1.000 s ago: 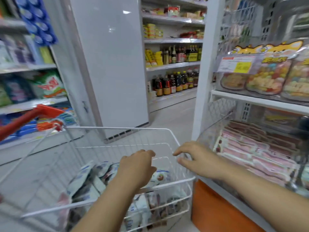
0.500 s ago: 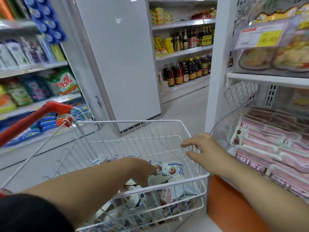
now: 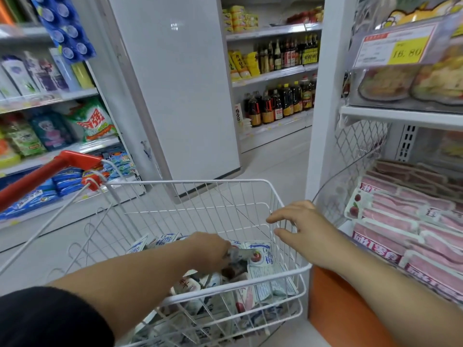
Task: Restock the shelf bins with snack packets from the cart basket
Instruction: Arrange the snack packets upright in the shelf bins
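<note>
While the left hand (image 3: 210, 251) is reaching down inside the cart basket (image 3: 190, 182), its fingers are curling over a crumpled packet (image 3: 239, 254) on top of the heap. It looks to be pinching the packet for a lift, though the fingertips are hiding behind the knuckles. The right hand (image 3: 305, 226) is hovering at the basket's right rim, fingers spread and relaxed, holding nothing; whether it is touching the wire I cannot tell. It is probably waiting there to steady the basket or to receive the packet. More snack packets (image 3: 260, 281) are lying loose in the basket's near end, so plenty is waiting to be moved. Just right of the basket, the clear shelf bin (image 3: 345, 186) is leaning open toward it, holding rows of pink packets (image 3: 390, 221) and likely sitting within easy reach.
</note>
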